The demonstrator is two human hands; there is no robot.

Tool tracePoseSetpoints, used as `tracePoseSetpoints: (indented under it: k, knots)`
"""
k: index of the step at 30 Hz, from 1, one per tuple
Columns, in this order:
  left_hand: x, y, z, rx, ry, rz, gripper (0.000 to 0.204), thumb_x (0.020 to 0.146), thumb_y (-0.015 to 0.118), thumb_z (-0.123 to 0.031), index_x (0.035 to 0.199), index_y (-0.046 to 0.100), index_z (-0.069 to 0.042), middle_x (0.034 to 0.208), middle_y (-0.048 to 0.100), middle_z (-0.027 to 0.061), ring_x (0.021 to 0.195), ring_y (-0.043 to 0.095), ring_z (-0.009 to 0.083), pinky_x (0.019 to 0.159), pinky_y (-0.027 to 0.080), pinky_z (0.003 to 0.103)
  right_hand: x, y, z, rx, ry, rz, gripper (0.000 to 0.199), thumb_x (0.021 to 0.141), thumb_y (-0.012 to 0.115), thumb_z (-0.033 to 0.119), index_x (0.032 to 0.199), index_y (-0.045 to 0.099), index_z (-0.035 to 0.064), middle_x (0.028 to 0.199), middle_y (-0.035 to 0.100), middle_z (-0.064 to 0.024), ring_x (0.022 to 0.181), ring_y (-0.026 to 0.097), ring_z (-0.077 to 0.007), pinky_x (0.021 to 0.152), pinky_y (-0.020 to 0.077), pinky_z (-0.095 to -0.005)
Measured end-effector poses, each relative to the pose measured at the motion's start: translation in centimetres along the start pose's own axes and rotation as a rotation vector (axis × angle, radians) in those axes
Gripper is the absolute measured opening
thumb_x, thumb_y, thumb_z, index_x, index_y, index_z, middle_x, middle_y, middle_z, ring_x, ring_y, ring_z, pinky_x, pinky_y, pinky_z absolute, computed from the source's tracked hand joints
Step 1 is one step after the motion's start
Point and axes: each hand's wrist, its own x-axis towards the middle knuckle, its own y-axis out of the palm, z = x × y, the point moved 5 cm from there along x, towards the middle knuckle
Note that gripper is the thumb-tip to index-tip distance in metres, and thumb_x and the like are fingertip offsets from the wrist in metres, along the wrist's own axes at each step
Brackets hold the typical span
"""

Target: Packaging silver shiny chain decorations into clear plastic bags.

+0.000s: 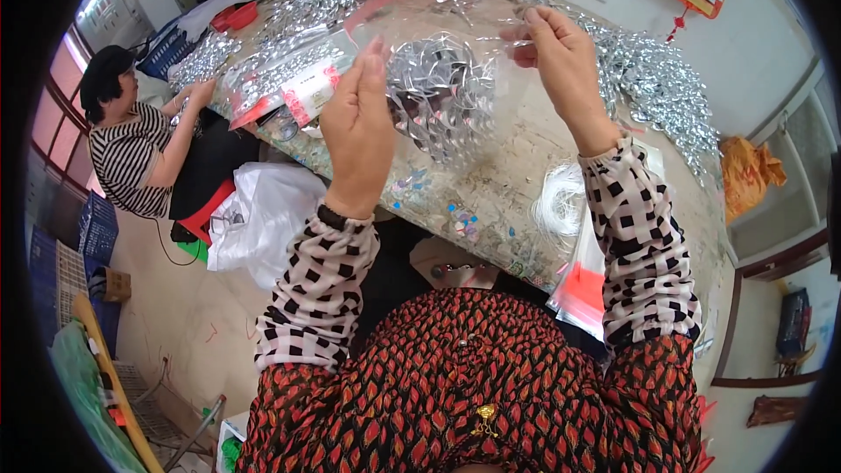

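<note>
Between my two hands a clear plastic bag (511, 109) hangs upright above the table, with a pinkish-red strip along its top edge. Inside it a bunch of shiny silver pieces (442, 92) shows through the film. My left hand (361, 118) is closed on the bag's left side, thumb against fingers. The bag's right side is pinched in my right hand (561, 57), thumb over bent fingers. Left of my left hand lie filled clear bags (289, 79) with silver contents and a red-and-white printed panel.
Silver shiny heaps (653, 92) lie along the table's (517, 175) far and right sides. A coil of white cord (561, 197) and flat red-edged bags (578, 285) sit near my right forearm. At the left, a person (131, 136) in a striped top handles silver pieces beside a white plastic bag (263, 219).
</note>
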Motion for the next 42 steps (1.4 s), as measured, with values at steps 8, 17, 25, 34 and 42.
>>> tracePoseSetpoints:
  k: [8,17,25,34,42]
  knots:
    - [3.9,-0.3,-0.2,-0.062,-0.222,0.119,0.043,0.097,0.048,-0.032,0.125,0.053,0.000,0.119,0.060,0.0115,0.103,0.058,0.0108,0.078,0.047,0.022,0.8,-0.1,-0.3,-0.037,-0.122,0.078,0.024,0.095,0.051,0.022,0.103,0.061,0.0016,0.087,0.067,-0.0052,0.074,0.061,-0.0090,0.069,0.0488,-0.0219]
    - [6.7,-1.5,-1.3,-0.187,-0.176,0.240,0.035,0.098,0.046,-0.028,0.114,0.059,0.000,0.110,0.064,0.0097,0.093,0.060,0.0104,0.075,0.047,0.023,1.5,1.1,2.6,-0.013,-0.145,0.304,0.023,0.092,0.058,0.022,0.104,0.061,0.0025,0.089,0.068,-0.0076,0.080,0.065,-0.0136,0.076,0.0509,-0.0268]
    - [4.6,-0.3,-7.2,-0.129,-0.004,0.239,0.035,0.099,0.041,-0.025,0.110,0.058,0.004,0.105,0.065,0.0161,0.088,0.066,0.0162,0.059,0.041,0.016,0.1,-0.1,6.8,0.232,-0.277,0.182,0.032,0.095,0.052,0.025,0.118,0.048,0.0024,0.106,0.062,-0.0101,0.095,0.060,-0.0142,0.085,0.0484,-0.0284]
    - [4.3,-1.0,-6.4,-0.205,-0.090,0.182,0.034,0.098,0.045,-0.027,0.109,0.058,0.003,0.102,0.066,0.0152,0.086,0.066,0.0170,0.066,0.047,0.022,-5.9,2.3,0.8,0.401,-0.118,0.103,0.039,0.094,0.053,0.024,0.125,0.040,0.0039,0.109,0.057,-0.0061,0.096,0.056,-0.0119,0.082,0.0453,-0.0259]
    - [5.2,-2.5,-6.4,-0.291,-0.068,0.175,0.034,0.098,0.045,-0.028,0.110,0.057,0.002,0.104,0.065,0.0148,0.087,0.066,0.0184,0.066,0.051,0.024,-4.0,3.3,1.0,0.476,-0.135,0.148,0.009,0.094,0.054,0.013,0.098,0.054,0.0053,0.088,0.057,0.0008,0.077,0.051,-0.0059,0.072,0.0417,-0.0210]
